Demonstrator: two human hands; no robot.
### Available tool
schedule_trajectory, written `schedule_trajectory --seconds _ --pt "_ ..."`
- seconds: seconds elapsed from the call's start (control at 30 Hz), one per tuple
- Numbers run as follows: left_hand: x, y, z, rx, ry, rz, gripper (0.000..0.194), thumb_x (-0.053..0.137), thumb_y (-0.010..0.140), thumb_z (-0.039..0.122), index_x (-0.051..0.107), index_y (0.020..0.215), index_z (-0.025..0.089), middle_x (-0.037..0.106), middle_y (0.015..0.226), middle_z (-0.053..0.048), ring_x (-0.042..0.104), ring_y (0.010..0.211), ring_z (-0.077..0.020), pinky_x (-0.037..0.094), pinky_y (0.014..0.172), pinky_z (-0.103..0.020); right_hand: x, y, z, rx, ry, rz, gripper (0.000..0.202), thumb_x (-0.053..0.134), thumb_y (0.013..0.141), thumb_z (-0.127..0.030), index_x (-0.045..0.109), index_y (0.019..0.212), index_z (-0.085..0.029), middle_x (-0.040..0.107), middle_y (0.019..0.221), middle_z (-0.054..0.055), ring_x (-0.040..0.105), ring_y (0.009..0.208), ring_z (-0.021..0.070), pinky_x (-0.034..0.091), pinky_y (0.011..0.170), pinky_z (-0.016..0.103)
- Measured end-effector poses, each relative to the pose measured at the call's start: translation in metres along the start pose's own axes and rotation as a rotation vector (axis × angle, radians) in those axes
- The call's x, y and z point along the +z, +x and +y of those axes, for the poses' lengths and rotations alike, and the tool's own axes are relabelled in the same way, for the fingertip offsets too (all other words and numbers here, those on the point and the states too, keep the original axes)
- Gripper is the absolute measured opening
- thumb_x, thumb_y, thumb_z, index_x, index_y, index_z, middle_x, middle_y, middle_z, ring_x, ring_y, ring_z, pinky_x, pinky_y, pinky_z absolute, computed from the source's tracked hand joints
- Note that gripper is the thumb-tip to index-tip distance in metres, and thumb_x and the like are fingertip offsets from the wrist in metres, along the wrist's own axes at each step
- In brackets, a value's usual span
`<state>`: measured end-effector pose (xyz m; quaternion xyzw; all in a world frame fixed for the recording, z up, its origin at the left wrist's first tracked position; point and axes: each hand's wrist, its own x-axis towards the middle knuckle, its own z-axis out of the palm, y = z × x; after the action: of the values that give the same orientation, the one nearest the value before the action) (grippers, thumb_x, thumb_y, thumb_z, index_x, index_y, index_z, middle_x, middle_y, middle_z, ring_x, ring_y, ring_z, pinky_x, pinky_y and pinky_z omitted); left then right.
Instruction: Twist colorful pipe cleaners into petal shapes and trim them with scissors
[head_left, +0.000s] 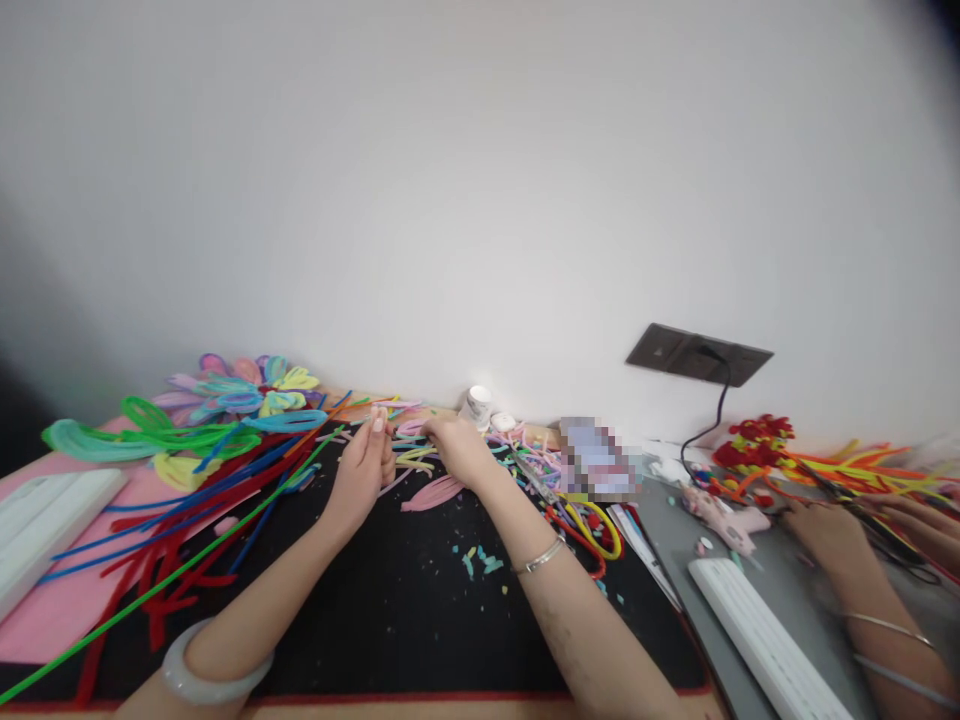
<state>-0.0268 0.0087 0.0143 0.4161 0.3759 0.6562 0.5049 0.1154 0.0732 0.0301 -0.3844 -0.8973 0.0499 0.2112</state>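
My left hand (366, 462) is raised over the black mat (360, 610), thumb pressed against curled fingers. Whatever is in that pinch is too small to make out. A long green pipe cleaner (187, 570) runs from the lower left up to beside this hand. To its right, my right hand (459, 450) is bent down at the pile of pastel pipe cleaners, fingers curled and their tips partly hidden; what they grip cannot be seen. Just below it lies a pink looped pipe-cleaner petal (433, 493). Yellow pipe cleaners (416, 457) lie between the hands.
Pipe-cleaner flowers (247, 390) and red and blue stems (176, 545) lie left. A paper cup (478, 405), scissors (534, 470) and a blurred-out phone (600, 460) stand or lie behind. At right are a pink glue gun (724, 518), a white power strip (765, 640) and another person's hands (829, 540).
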Motion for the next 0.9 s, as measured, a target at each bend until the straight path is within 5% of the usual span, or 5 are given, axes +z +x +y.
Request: schedule_trajectory --seconds 0.3,0.9 --pt "0.010 -0.009 -0.006 -0.451 -0.215 -0.164 0.041 0.048 0.079 0.058 0.041 0.068 0.019 0.014 0.045 0.013 0.008 0.035 -0.0027 0.013 0.032 -0.012 -0.028 -0.083 -0.007 0.250 0.523 0.486 0.022 0.050 0.078 -0.012 0.068 0.087 -0.021 0.067 0.089 0.004 0.060 0.086 0.0183 0.043 0.079 0.030" --pt "0.012 -0.012 -0.010 -0.460 -0.215 -0.215 0.037 0.049 0.081 0.053 0.041 0.070 0.019 0.017 0.045 0.012 0.010 0.035 -0.0030 0.013 0.031 -0.012 -0.027 -0.107 -0.013 0.300 0.624 0.597 0.019 0.051 0.079 -0.011 0.067 0.084 -0.020 0.064 0.084 0.004 0.059 0.081 0.0160 0.045 0.073 0.027"
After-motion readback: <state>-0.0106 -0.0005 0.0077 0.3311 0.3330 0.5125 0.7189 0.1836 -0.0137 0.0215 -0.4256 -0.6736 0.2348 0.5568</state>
